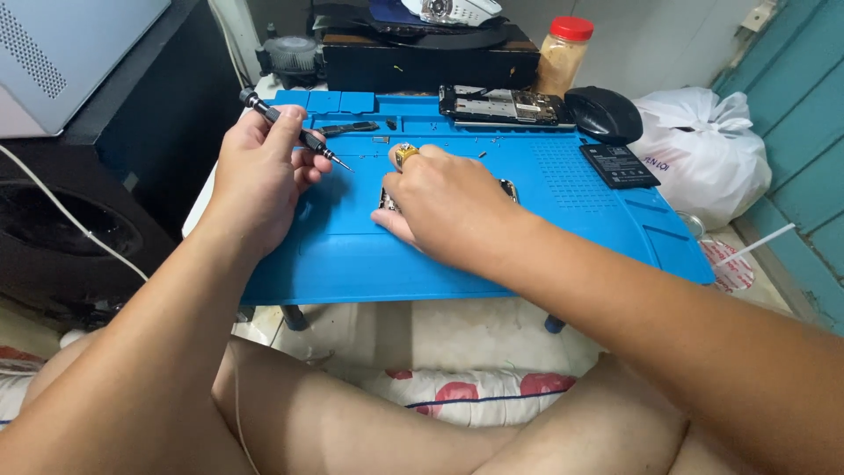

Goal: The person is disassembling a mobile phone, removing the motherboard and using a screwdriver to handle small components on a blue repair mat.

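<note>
Head view: left hand (259,171) grips a screwdriver (294,130), tip slanting down toward the blue mat (563,215) on the counter. Right hand (440,207), ring (405,155) on one finger, lies palm-down over a phone (508,188) mid-mat, covering most of it. Second opened phone (501,105) at the far edge, mouse (603,114) beside it, battery (618,164) toward the far right corner.

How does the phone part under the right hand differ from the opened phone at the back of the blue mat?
The phone part under the right hand is mostly covered, with only its edges showing; the opened phone lies fully in view, untouched. The phone part sits in the middle of the blue mat; the opened phone lies at the far edge beside a black mouse. Both lie flat on the mat.
</note>
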